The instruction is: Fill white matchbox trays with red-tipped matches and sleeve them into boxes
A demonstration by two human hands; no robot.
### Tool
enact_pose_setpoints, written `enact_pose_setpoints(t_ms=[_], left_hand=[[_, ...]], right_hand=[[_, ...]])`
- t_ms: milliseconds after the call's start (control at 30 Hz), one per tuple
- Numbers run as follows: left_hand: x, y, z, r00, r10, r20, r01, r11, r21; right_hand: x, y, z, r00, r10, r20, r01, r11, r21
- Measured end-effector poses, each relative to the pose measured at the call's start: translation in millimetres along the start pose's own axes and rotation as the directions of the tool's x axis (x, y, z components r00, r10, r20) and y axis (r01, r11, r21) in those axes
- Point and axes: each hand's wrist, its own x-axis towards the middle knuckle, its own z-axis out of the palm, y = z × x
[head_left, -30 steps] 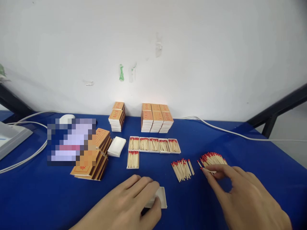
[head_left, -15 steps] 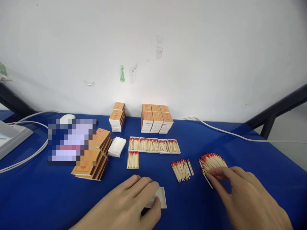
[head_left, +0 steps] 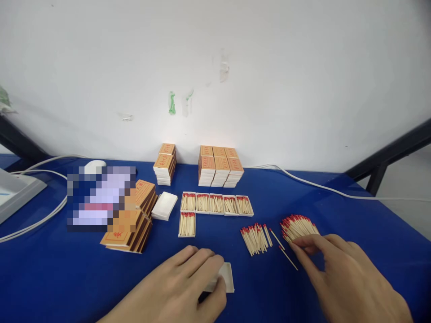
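Note:
In front of me, my left hand (head_left: 193, 282) has its curled fingers around a small white matchbox tray (head_left: 228, 277), whose right end shows; the hand hides the rest. To the right, my right hand (head_left: 340, 269) pinches with thumb and forefinger at the near left edge of a fanned pile of red-tipped matches (head_left: 298, 225). The pinched ends are mostly hidden by the fingers. Two single matches (head_left: 288, 258) lie slanted just left of those fingertips. Further left is a smaller group of matches (head_left: 255, 239), roughly side by side.
Several match-filled trays (head_left: 216, 204) form a row, with one more filled tray (head_left: 186, 224) below its left end. White trays (head_left: 164, 206) are stacked beside orange matchbox sleeves (head_left: 123, 229). Stacked matchboxes (head_left: 220, 167) stand by the wall. A white cable (head_left: 313, 188) crosses the right side.
Two single matches now lie apart between the small group and the pile; before, one slanted match was under my right fingertips. Both hands stay almost in place.

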Motion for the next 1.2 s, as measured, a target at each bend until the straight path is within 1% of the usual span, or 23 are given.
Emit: enact_pose_setpoints(t_ms=[100, 200, 300, 367, 467, 567, 667, 767, 900, 1033, 1133, 1200], left_hand=[[-2, 0, 1.6, 1.000, 0.000, 0.018, 0.000, 1.000, 0.009], [-1, 0, 1.5, 1.000, 0.005, -0.020, -0.005, 1.000, 0.009], [1, 0, -0.4, 1.000, 0.007, 0.014, -0.007, 1.000, 0.002], [2, 1, -1.0, 1.000, 0.007, 0.011, -0.007, 1.000, -0.002], [1, 1, -1.5, 1.000, 0.007, -0.013, -0.007, 1.000, -0.001], [1, 1, -4.2, 0.998, 0.004, 0.064, -0.004, 1.000, 0.010], [2, 2, -7.9, 0.992, 0.010, 0.129, -0.013, 1.000, 0.023], [3, 2, -9.3, 0.992, 0.012, 0.127, -0.017, 0.999, 0.037], [1, 2, -9.0, 0.991, 0.014, 0.135, -0.020, 0.999, 0.040], [-2, 2, -9.2, 0.993, 0.033, 0.114, -0.037, 0.998, 0.041], [-2, 2, -9.7, 0.995, 0.025, 0.100, -0.029, 0.998, 0.046], [0, 3, -10.0, 0.994, 0.022, 0.103, -0.027, 0.999, 0.047]], right_hand=[[1, 1, 0, 1.000, -0.010, -0.006, 0.010, 1.000, -0.009], [0, 3, 0, 0.999, -0.036, -0.018, 0.036, 0.999, -0.025], [0, 3, -2, 0.998, -0.056, -0.035, 0.054, 0.998, -0.042], [1, 0, -4, 0.998, -0.047, -0.046, 0.045, 0.998, -0.052], [4, -13, -8, 0.999, -0.009, -0.035, 0.008, 1.000, -0.017], [9, -31, -13, 0.999, 0.024, 0.022, -0.026, 0.994, 0.102], [14, -49, -17, 0.997, -0.009, 0.073, -0.004, 0.984, 0.179], [17, -65, -20, 0.993, -0.039, 0.113, 0.018, 0.983, 0.182], [19, -76, -22, 0.985, -0.019, 0.174, -0.012, 0.985, 0.173], [18, -77, -22, 0.984, 0.002, 0.179, -0.034, 0.984, 0.174], [16, -69, -21, 0.991, 0.013, 0.131, -0.036, 0.984, 0.173], [14, -59, -20, 0.996, 0.005, 0.088, -0.020, 0.985, 0.169]])
